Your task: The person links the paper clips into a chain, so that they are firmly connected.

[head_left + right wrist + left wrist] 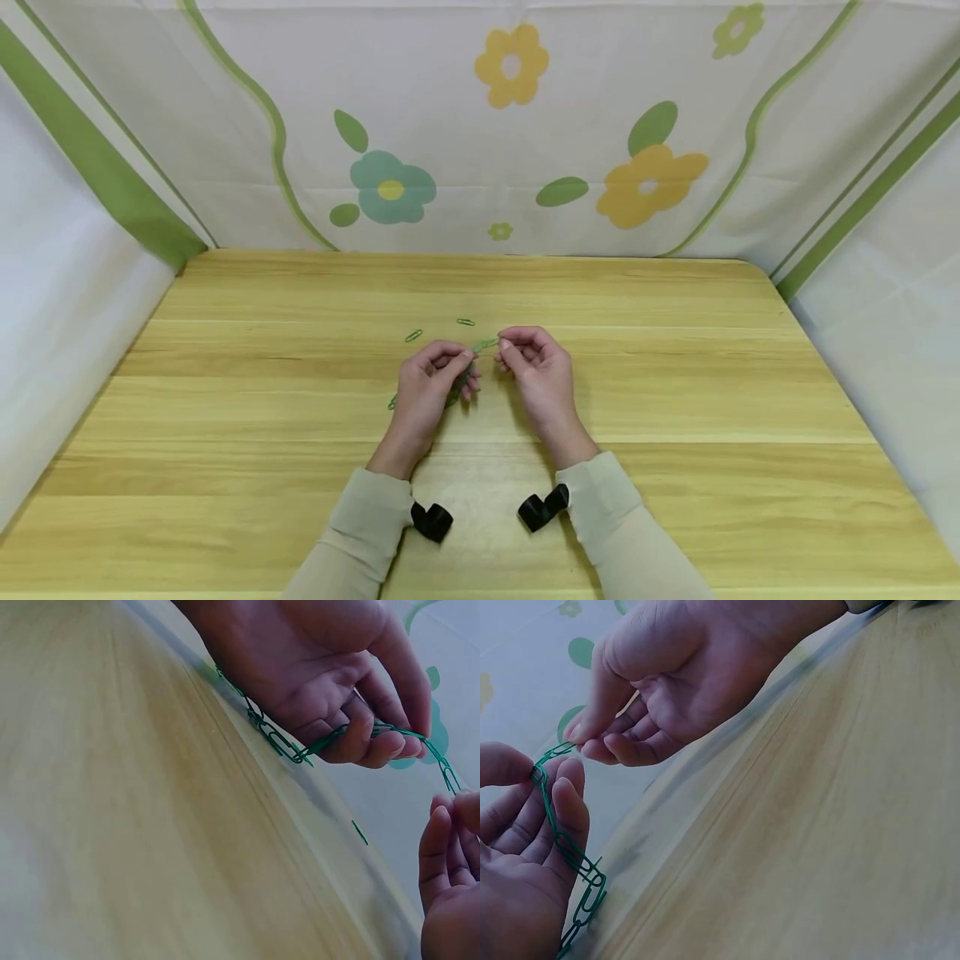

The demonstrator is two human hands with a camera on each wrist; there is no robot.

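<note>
A chain of linked green paper clips [589, 881] runs over the fingers of my left hand [426, 387] and trails down past the palm. Thumb and forefinger of that hand pinch it near its upper end. My right hand [543, 379], just to the right, pinches the end paper clip [489, 342] of the chain between thumb and forefinger. This end stretches across the small gap between the two hands. In the right wrist view, the lower chain [276, 739] hangs behind the left hand, partly hidden by it.
Two loose green paper clips lie on the wooden table [712, 375] beyond the hands: one clip [413, 335] at the left, another clip [466, 322] farther back. Green wire [392, 403] shows beside the left wrist. A flowered cloth [465, 108] hangs behind the table.
</note>
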